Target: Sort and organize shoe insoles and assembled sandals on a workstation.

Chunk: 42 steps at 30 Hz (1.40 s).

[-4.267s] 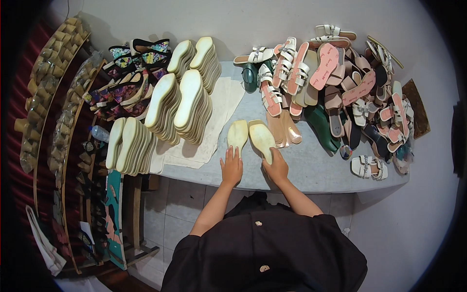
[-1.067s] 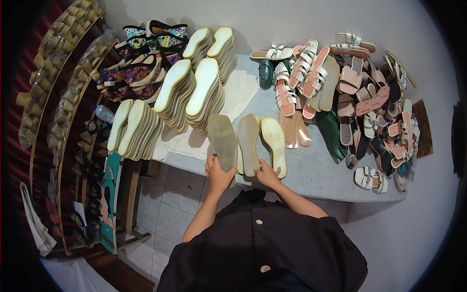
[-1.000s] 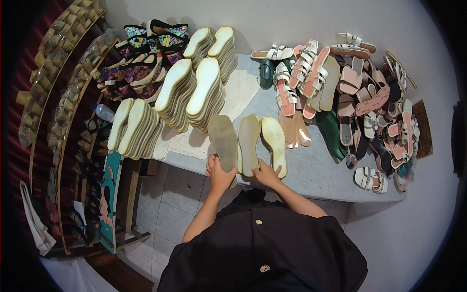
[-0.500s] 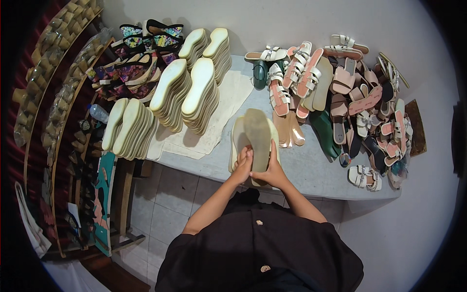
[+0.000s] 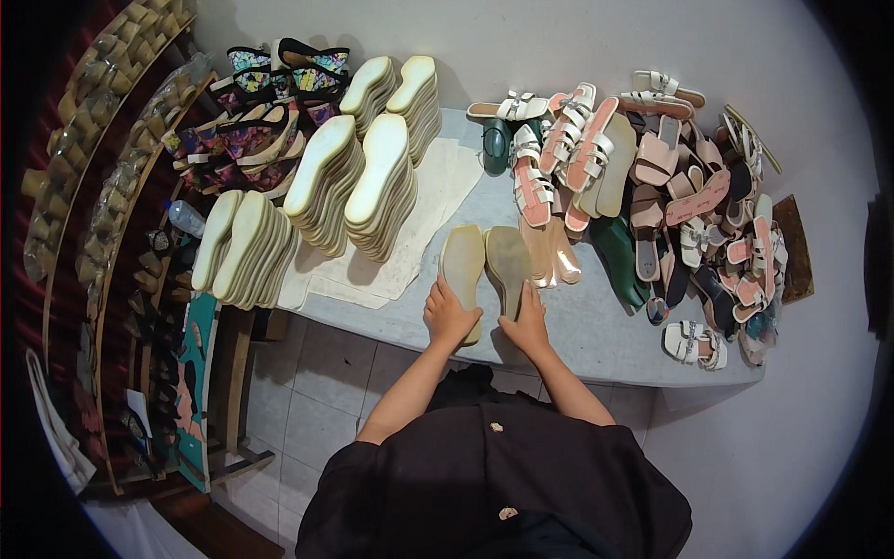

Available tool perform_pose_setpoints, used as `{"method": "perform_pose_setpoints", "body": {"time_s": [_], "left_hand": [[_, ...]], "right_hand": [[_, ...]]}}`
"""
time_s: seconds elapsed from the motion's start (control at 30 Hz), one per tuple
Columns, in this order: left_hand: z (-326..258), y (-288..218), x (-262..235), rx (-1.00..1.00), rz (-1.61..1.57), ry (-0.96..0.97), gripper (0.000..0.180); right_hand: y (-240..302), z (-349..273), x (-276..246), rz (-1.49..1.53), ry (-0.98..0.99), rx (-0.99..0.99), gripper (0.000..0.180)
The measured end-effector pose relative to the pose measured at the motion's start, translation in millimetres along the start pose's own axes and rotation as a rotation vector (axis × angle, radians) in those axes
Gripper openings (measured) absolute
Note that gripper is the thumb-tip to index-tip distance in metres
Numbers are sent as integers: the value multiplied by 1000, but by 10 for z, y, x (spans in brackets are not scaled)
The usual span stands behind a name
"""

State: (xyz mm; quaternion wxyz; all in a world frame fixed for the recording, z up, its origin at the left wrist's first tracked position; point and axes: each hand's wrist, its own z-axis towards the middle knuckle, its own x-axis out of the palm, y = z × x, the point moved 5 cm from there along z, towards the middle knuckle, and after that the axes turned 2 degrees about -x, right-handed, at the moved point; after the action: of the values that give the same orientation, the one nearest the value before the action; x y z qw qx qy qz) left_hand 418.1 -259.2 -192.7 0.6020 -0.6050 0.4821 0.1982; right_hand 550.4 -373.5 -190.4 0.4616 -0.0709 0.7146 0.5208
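Note:
My left hand (image 5: 451, 313) grips the lower part of a cream shoe sole (image 5: 463, 261) near the table's front edge. My right hand (image 5: 525, 323) has its thumb and fingers around the lower end of a darker grey-beige shoe sole (image 5: 507, 264). Both soles point away from me, side by side with a narrow gap between them. Whether either sole is a single piece or has others under it cannot be made out.
Tall stacks of cream soles (image 5: 380, 177) stand on a pale cloth (image 5: 424, 219) at the left. Sandals (image 5: 562, 140) lie heaped at the right, beside clear-wrapped insoles (image 5: 556, 253). Patterned wedge shoes (image 5: 237, 140) sit at the far left, near shelves of wooden heels (image 5: 112, 200).
The darker sole, held in both hands over the cream soles, has moved down and right into my right hand. My left hand has shifted left onto the cream sole, and the two now lie apart.

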Motion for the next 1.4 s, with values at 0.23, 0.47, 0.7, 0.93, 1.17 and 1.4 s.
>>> {"method": "perform_pose_setpoints", "body": {"time_s": [0.23, 0.47, 0.7, 0.93, 1.17, 1.4], "left_hand": [[98, 130, 101, 64, -39, -77, 87], [116, 70, 46, 45, 24, -100, 81], [154, 27, -7, -16, 49, -8, 82], [636, 538, 167, -250, -335, 199, 60], [406, 53, -28, -129, -512, 333, 42], [36, 101, -290, 159, 121, -46, 43]], "right_hand": [[13, -2, 8, 6, 28, 27, 91], [-79, 87, 29, 49, -40, 130, 84], [-236, 248, -97, 93, 4, 455, 79], [-188, 353, -26, 53, 94, 469, 79], [-154, 283, -3, 213, 19, 337, 74], [1, -37, -403, -291, -14, 73, 74]]}}
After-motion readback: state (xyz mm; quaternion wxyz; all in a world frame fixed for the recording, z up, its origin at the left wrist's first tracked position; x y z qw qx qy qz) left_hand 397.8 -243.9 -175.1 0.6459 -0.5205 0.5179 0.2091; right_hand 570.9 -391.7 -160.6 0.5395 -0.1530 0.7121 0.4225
